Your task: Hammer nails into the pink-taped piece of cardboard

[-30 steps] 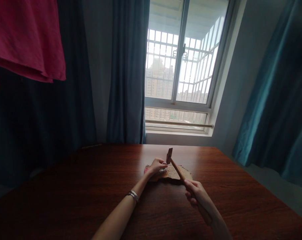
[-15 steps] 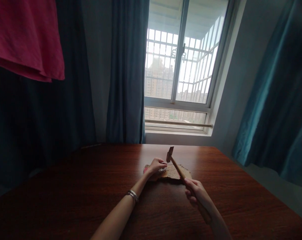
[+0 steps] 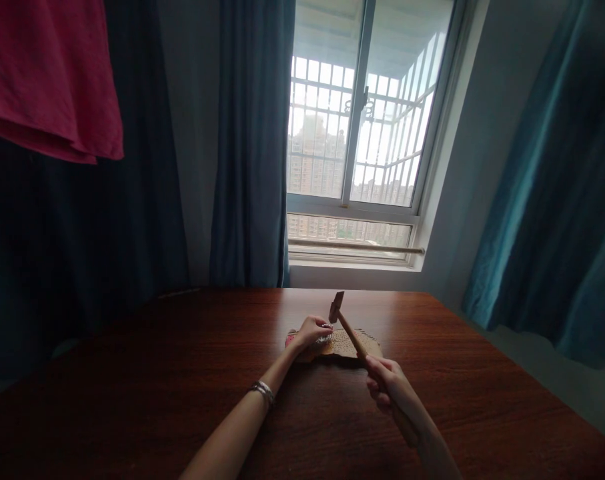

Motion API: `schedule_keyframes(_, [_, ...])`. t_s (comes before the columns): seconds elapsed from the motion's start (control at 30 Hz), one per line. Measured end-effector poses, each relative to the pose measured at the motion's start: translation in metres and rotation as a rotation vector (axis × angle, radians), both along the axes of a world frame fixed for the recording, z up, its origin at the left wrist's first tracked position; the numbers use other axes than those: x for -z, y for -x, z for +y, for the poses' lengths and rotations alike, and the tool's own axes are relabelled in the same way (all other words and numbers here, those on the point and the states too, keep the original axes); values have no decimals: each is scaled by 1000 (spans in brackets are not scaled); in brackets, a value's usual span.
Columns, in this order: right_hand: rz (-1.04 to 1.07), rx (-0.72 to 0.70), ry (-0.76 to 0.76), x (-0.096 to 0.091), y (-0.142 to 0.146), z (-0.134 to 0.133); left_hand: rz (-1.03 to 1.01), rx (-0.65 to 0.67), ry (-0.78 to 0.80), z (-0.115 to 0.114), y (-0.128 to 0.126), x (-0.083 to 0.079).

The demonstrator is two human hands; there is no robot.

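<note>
My right hand [image 3: 388, 387] is wrapped round the wooden handle of a small hammer [image 3: 346, 327], whose metal head hangs just above the far side of a flat brown board [image 3: 365, 345] with rows of small dots. My left hand [image 3: 309, 331] rests on the board's left end, fingers pinched together right under the hammer head on something too small to name. A pink object [image 3: 288, 341] peeks out beside that hand. A bracelet circles my left wrist. All of this lies on a dark wooden table [image 3: 157, 387].
Behind the table is a window [image 3: 355, 133] with a barred balcony, flanked by blue curtains [image 3: 252, 147]. A red cloth [image 3: 47, 73] hangs at the upper left. Another teal curtain [image 3: 557, 200] covers the right wall.
The view has drifted slightly to the right. The hammer head stays raised over my left fingertips, with only a small shift of both hands.
</note>
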State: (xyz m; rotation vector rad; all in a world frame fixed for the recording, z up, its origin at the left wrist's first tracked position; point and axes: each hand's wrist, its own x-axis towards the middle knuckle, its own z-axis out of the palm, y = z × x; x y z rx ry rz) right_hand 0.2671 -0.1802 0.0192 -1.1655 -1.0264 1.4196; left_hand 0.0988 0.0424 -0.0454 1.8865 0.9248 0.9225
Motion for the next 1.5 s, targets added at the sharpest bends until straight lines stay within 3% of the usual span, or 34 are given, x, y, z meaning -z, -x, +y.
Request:
schedule_keyframes(0.53, [-38,25,9,2,1,1,-8,7,13,0,1,0])
schedule_keyframes(0.93, [-35,36,-15,6,0,4,11,40,26,-10,10,-17])
schedule_keyframes(1.5, [-51,13,-24,4,6,3,12,26,8,-7,5,-12])
